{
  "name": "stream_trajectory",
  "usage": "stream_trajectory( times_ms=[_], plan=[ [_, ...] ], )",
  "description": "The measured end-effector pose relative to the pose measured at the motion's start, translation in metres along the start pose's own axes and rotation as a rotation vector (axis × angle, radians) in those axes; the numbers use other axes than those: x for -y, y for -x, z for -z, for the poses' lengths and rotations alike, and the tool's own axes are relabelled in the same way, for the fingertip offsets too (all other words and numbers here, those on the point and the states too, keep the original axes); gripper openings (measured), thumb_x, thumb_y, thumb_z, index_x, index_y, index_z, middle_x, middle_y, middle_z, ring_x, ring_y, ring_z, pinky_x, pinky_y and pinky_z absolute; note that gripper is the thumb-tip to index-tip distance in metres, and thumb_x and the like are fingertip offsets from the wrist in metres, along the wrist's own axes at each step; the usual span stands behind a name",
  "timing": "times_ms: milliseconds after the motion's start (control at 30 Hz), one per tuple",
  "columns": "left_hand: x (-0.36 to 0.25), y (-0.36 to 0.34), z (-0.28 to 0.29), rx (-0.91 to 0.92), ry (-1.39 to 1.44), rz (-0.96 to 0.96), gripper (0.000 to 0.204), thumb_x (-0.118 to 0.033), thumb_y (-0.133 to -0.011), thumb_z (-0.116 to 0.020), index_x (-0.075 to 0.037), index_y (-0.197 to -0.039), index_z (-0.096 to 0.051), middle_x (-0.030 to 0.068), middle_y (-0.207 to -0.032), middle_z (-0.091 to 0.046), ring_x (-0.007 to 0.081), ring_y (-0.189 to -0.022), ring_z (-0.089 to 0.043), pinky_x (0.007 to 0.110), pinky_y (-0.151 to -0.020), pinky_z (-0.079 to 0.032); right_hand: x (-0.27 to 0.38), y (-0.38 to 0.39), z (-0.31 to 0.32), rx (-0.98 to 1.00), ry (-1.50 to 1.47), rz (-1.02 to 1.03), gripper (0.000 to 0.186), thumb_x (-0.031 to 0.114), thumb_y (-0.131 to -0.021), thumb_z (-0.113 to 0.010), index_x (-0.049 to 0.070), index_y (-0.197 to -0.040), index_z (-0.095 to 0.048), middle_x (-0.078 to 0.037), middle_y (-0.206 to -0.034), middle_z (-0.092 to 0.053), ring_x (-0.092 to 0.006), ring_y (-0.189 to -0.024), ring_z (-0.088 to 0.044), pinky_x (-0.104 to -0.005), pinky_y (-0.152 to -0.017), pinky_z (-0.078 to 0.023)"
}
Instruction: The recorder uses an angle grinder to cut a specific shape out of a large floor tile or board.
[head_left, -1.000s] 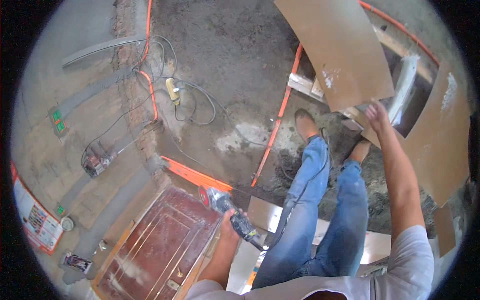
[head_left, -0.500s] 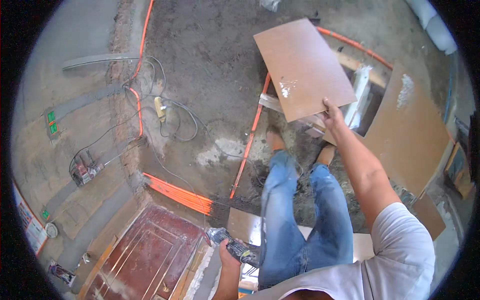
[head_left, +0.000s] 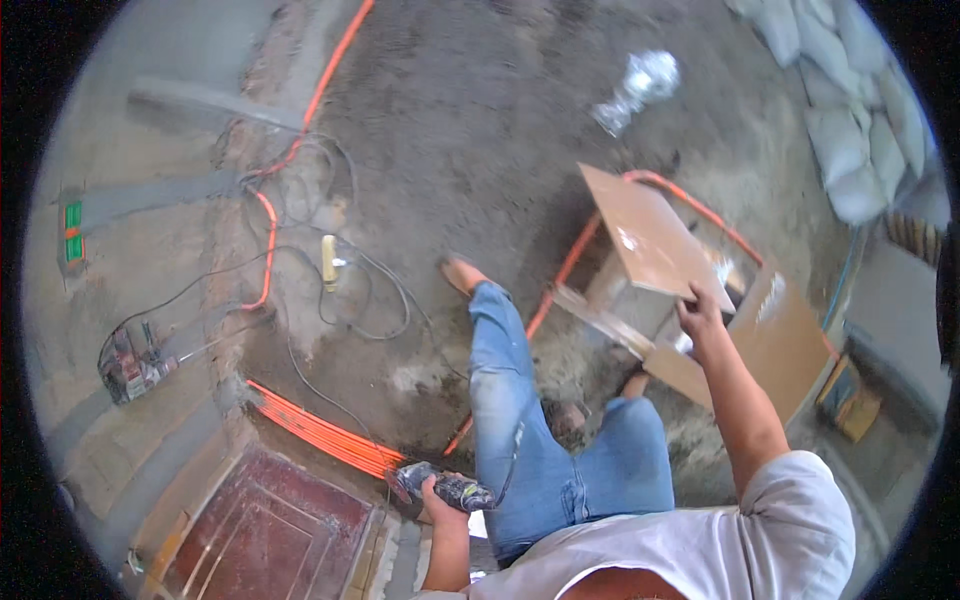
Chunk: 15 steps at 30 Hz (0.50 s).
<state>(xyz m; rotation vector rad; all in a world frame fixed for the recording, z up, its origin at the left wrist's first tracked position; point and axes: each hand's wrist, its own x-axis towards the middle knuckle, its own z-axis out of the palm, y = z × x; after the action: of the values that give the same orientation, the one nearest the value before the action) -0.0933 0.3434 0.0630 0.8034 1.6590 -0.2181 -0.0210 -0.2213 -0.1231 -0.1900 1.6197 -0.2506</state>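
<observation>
My left hand (head_left: pixel 438 503) is closed around the dark body of an angle grinder (head_left: pixel 466 491), low in the view beside my left thigh. The grinder's head points left, toward a bundle of orange conduits. Out to the right, my right hand (head_left: pixel 703 318) grips the near edge of a brown tile (head_left: pixel 640 225). That tile is tilted up steeply, with a whitish patch on its face. Beneath and beside it lies a larger brown tile (head_left: pixel 785 335) with a white smear. It is partly hidden by my right hand and forearm.
Orange conduits (head_left: pixel 325 430) run along the wall base at left. A yellow power connector (head_left: pixel 329 262) lies among looped grey cables. A rotary hammer drill (head_left: pixel 135 365) is farther left. White sacks (head_left: pixel 850 130) are piled at the far right; a crumpled clear plastic bag (head_left: pixel 645 85) lies on the floor.
My right hand has tilted the tile from nearly face-on to steep and brought it lower. My left leg has stepped out to the left. The grinder stays in my left hand.
</observation>
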Motion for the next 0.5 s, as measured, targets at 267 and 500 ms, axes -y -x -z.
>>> stream_trajectory(
  times_ms=[267, 500],
  plan=[
    [-0.148, 0.034, -0.11, 0.023, 0.105, 0.029, 0.028, -0.031, -0.077, -0.059, -0.006, -0.088, -0.054, 0.0081, -0.079, -0.058, 0.0272, -0.074, -0.058, 0.043, -0.07, -0.05, 0.053, 0.079, -0.191, -0.091, 0.429, 0.374, 0.023, 0.0, -0.081, -0.049, -0.003, -0.104, -0.051, -0.018, -0.098, -0.059, -0.0314, -0.087, -0.062, -0.044, -0.076, -0.057],
    [-0.25, 0.079, -0.245, 0.11, 0.391, -0.094, 0.03, -0.033, -0.082, -0.056, -0.006, -0.094, -0.055, 0.0075, -0.088, -0.059, 0.0231, -0.081, -0.059, 0.039, -0.072, -0.05, 0.073, 0.241, -0.374, -0.038, 1.177, 0.684, 0.011, 0.007, -0.075, -0.06, -0.002, -0.08, -0.058, -0.009, -0.07, -0.058, -0.0237, -0.056, -0.057, -0.0351, -0.045, -0.046]
  ],
)
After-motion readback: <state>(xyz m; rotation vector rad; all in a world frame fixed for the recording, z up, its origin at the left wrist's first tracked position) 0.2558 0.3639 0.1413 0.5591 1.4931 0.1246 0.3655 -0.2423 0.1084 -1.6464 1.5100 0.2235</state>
